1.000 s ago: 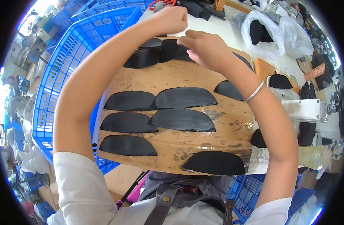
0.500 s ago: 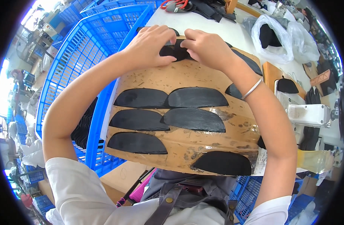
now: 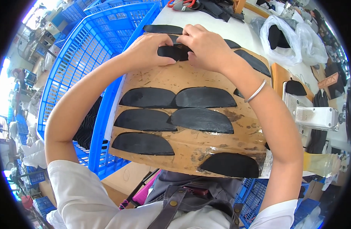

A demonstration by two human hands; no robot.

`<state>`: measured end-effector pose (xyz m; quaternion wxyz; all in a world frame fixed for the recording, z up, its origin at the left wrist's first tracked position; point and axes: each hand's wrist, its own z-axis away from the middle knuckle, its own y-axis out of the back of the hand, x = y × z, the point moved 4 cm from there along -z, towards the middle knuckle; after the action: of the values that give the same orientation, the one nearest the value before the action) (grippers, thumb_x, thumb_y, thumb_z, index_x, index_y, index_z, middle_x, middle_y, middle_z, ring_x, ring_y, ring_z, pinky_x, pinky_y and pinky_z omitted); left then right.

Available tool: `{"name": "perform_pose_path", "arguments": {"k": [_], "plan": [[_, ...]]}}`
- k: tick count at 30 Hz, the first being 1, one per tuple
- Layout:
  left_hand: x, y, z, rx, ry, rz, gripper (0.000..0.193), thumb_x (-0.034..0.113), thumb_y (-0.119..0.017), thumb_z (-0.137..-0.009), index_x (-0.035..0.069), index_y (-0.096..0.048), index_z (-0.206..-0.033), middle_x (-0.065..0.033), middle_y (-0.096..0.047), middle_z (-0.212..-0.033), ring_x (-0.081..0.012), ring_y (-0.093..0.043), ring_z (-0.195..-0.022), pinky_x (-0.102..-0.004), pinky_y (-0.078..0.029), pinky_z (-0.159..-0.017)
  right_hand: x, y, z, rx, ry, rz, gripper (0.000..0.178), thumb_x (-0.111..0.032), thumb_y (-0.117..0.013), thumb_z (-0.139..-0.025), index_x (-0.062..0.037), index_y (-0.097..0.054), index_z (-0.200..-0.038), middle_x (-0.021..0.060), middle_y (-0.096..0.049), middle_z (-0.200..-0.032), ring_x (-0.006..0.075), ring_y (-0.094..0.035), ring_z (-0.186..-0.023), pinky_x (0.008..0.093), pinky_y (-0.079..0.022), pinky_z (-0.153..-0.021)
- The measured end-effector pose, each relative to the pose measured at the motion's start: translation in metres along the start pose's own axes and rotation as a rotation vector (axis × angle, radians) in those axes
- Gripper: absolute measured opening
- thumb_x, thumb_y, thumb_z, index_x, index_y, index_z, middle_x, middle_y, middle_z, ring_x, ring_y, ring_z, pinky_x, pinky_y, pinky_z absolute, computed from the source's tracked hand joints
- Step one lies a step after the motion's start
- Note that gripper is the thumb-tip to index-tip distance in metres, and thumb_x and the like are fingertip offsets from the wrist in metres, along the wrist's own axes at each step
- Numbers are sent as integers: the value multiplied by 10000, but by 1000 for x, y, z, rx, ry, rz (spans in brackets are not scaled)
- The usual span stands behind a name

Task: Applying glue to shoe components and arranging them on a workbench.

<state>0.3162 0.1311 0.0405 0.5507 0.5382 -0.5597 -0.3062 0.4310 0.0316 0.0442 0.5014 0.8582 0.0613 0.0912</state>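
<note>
At the far end of a brown cardboard sheet, my left hand curls round the left end of a black half-moon piece, thumb on its near edge. My right hand pinches the same piece at its right end, its fingertips partly hidden. Several similar pieces lie flat on the sheet in front of me, among them a shiny one and another at the near left. A matte black piece sits at the near right. Beyond my left hand lies one more half-moon.
A blue plastic crate stands along the sheet's left side, holding stacked black pieces. To the right are a white sewing machine and a clear plastic bag with black material. Red-handled scissors rest at the back.
My left hand has come down, uncovering the far half-moon. The held piece has shifted slightly left, and my right hand now grips its right end. The view has moved slightly.
</note>
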Motion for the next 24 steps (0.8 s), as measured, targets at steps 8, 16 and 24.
{"name": "perform_pose_path", "arguments": {"k": [8,16,24], "plan": [[6,3,5,31,-85,-119,366,320,-657,-703,35,-606,-926,-112,-608,-902,-264,-543,-918,-373,-385,-857,-1,-2,7,-106,194,88,210,-94,-635,-648,-88,-635,-859,27,-554,-942,157,-513,-973,307,-427,-792],[7,6,6,16,-139,-102,303,258,-680,-696,26,-582,-865,-116,-556,-825,-279,-510,-829,-365,-384,-779,-7,-5,-7,-212,217,182,323,-115,-695,-653,-110,-617,-967,-15,-580,-915,141,-513,-994,301,-428,-821],[2,4,2,-100,-63,-45,308,279,-656,-721,10,-571,-844,-128,-551,-818,-292,-502,-815,-369,-384,-750,2,-7,-9,-219,214,186,297,-69,-681,-665,-134,-615,-948,-22,-588,-893,146,-527,-971,302,-429,-824]]}}
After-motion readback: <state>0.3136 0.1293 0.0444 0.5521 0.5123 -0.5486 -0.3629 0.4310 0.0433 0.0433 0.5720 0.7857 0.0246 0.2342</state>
